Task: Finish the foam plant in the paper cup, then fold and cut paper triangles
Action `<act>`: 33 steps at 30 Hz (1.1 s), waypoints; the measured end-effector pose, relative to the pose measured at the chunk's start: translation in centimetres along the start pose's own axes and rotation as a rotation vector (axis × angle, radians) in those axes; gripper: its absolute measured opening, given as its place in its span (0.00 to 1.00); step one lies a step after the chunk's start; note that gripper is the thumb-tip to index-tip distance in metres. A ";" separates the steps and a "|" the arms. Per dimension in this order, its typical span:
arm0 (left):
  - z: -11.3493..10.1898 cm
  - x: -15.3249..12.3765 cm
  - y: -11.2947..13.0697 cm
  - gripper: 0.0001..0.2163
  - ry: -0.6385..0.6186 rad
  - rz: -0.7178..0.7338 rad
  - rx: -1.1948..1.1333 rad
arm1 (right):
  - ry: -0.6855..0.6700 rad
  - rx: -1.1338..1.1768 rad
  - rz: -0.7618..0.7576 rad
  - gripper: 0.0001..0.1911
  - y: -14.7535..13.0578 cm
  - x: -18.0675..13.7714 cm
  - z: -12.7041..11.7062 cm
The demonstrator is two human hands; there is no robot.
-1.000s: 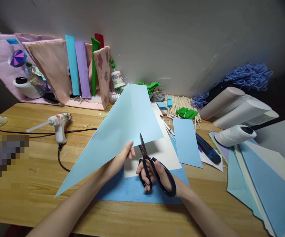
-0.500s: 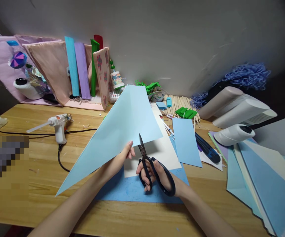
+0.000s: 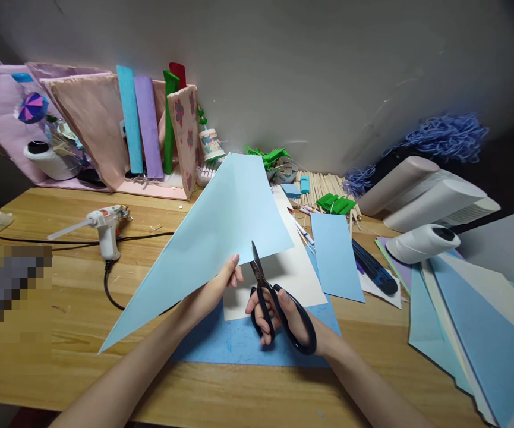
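Observation:
A large light blue sheet of paper (image 3: 212, 232), bent along a crease, is raised over the table's middle. My left hand (image 3: 227, 274) pinches its near edge between thumb and fingers. My right hand (image 3: 278, 312) grips black-handled scissors (image 3: 259, 273), their handles spread around the fingers. One blade lies over the sheet's near edge and the other beneath it, just right of my left thumb. Under the raised sheet lie a white sheet (image 3: 278, 291) and a darker blue sheet (image 3: 257, 342) on the wooden table.
On the left lies a hot glue gun (image 3: 107, 229) with its black cord. A blue paper rectangle (image 3: 337, 255) and a dark blue utility knife (image 3: 375, 267) are to the right, beside a white thread cone (image 3: 421, 242) and stacked coloured paper (image 3: 483, 333). Pink boards (image 3: 82, 125) stand behind.
Almost nothing differs. The light blue sheet's lower left corner has shifted very slightly, while both hands and the scissors keep their places.

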State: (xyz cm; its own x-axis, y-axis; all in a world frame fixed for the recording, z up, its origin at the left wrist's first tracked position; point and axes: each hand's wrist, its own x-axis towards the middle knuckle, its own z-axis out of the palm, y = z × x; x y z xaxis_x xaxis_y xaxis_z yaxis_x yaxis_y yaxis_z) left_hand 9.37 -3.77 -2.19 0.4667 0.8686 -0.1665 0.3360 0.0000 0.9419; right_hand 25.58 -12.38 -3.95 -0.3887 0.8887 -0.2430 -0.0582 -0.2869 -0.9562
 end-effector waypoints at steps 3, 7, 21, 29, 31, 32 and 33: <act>0.0 0.0 0.0 0.22 -0.001 -0.006 0.002 | -0.006 -0.002 0.004 0.37 0.0 -0.1 0.0; 0.0 0.0 0.1 0.22 -0.010 -0.012 0.003 | -0.008 0.012 0.010 0.36 -0.3 0.0 0.1; -0.1 0.0 0.0 0.23 0.010 0.021 0.030 | 0.053 -0.027 0.030 0.35 -0.5 0.0 0.5; -0.1 0.2 -0.3 0.22 0.016 0.014 0.035 | 0.091 -0.015 0.056 0.32 0.5 0.4 0.7; -0.2 0.2 -0.3 0.22 0.015 0.016 0.038 | 0.106 -0.017 0.057 0.33 0.6 0.4 0.8; -0.2 0.2 -0.2 0.22 0.016 0.019 0.038 | 0.116 -0.023 0.057 0.33 0.7 0.5 0.9; -0.2 0.2 -0.2 0.22 0.019 0.022 0.036 | 0.125 -0.033 0.058 0.33 0.7 0.5 0.9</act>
State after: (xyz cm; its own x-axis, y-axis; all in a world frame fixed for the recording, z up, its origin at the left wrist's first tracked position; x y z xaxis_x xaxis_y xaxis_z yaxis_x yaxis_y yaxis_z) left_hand 9.23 -3.51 -2.35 0.4590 0.8773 -0.1400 0.3553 -0.0369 0.9340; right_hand 24.50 -12.50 -4.63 -0.2731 0.9091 -0.3145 -0.0082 -0.3291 -0.9442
